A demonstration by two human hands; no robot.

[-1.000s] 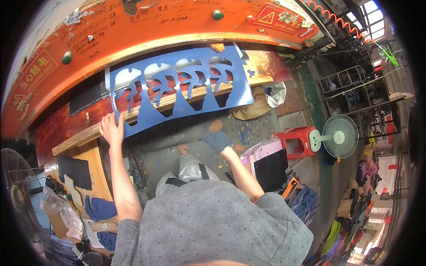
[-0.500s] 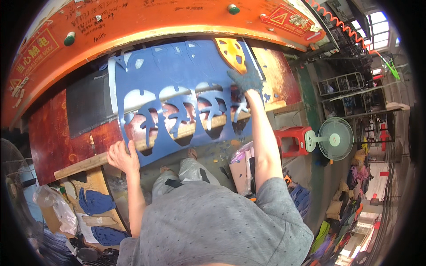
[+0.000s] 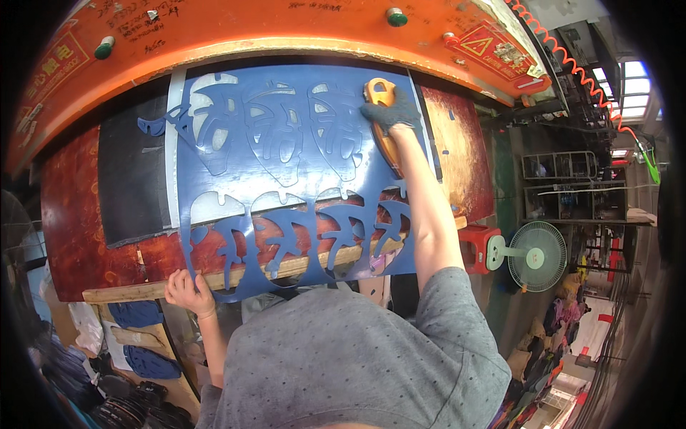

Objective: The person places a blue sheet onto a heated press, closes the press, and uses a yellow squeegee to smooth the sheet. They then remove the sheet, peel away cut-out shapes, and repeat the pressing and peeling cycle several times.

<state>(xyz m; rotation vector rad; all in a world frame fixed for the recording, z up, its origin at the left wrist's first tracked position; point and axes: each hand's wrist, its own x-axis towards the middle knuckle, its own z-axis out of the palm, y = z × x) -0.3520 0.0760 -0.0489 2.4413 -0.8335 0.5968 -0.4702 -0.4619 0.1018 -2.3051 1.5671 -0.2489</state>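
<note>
A large blue sheet (image 3: 286, 187) lies across the work table, with a row of cut-out openings along its near side. Farther back, three cut shapes still sit within their outlines. My gloved right hand (image 3: 393, 113) is closed on an orange-yellow cutting die (image 3: 386, 147) at the sheet's right side; the glove hides the die's middle. At the near left corner, my bare left hand (image 3: 191, 292) grips the sheet's edge, its thumb on the blue material. Scraps of blue material (image 3: 151, 126) stick out past the sheet's left edge.
Beyond the sheet, an orange press (image 3: 271, 36) with green knobs spans the table. Its reddish board (image 3: 68, 214) has a wooden front rail (image 3: 128, 293). Blue cut pieces (image 3: 150, 361) lie at lower left. A fan (image 3: 534, 256) and red stool (image 3: 477, 247) stand at right.
My right hand has turned the die, so its side now shows. The view has shifted, exposing more of the sheet's far part with three cut shapes. My left hand stays at the same corner.
</note>
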